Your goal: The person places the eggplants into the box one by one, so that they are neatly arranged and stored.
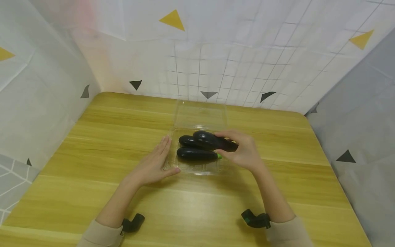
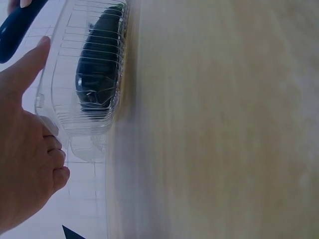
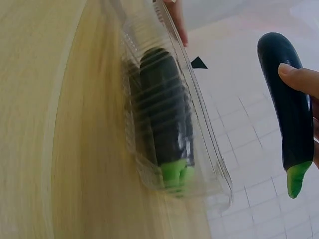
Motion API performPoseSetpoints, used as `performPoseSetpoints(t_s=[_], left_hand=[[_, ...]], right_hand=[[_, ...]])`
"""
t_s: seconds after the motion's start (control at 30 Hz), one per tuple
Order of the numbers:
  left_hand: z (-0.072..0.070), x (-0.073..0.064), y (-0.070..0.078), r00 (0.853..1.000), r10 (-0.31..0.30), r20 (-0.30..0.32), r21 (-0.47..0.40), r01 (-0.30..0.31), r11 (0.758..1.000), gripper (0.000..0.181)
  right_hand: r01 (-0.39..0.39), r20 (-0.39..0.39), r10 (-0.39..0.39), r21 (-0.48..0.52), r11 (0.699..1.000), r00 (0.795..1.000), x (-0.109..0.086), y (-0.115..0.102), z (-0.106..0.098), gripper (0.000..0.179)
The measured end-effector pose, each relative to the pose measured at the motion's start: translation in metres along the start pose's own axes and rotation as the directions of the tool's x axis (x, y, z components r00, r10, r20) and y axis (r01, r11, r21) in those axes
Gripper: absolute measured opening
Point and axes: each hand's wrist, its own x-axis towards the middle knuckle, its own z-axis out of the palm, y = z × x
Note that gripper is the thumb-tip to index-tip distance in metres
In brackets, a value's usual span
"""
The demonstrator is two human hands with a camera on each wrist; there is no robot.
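A clear plastic clamshell container (image 1: 197, 170) sits on the table with its lid (image 1: 200, 115) standing raised at the back. Inside lie two dark eggplants, a front one (image 1: 195, 154) with a green stem end at the right and a rear one (image 1: 186, 140) partly covered from the head view. My right hand (image 1: 243, 151) grips a third eggplant (image 3: 286, 104) between thumb and fingers, above the tray and apart from it in the right wrist view. At the container's left side my left hand (image 1: 152, 166) rests with straight fingers against the edge.
The wooden table (image 1: 108, 147) reaches to white cloth walls (image 1: 148, 51) at the back and both sides. Dark cameras sit on the left wrist (image 1: 133, 223) and the right wrist (image 1: 255, 219).
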Motion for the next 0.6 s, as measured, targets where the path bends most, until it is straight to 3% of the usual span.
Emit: performPoseSetpoints(t_s=[0.4, 0.6], left_hand=[[-0.001, 0.000, 0.001, 1.000, -0.008, 0.004, -0.005, 0.008, 1.000, 0.107], [-0.001, 0.000, 0.000, 1.000, -0.006, 0.008, -0.002, 0.006, 1.000, 0.108]], right_hand=[[0.023, 0.019, -0.024, 0.053, 0.998, 1.000, 0.004, -0.006, 0.015, 0.048], [0.028, 0.035, -0.029, 0.031, 0.999, 0.999, 0.002, -0.005, 0.019, 0.049]])
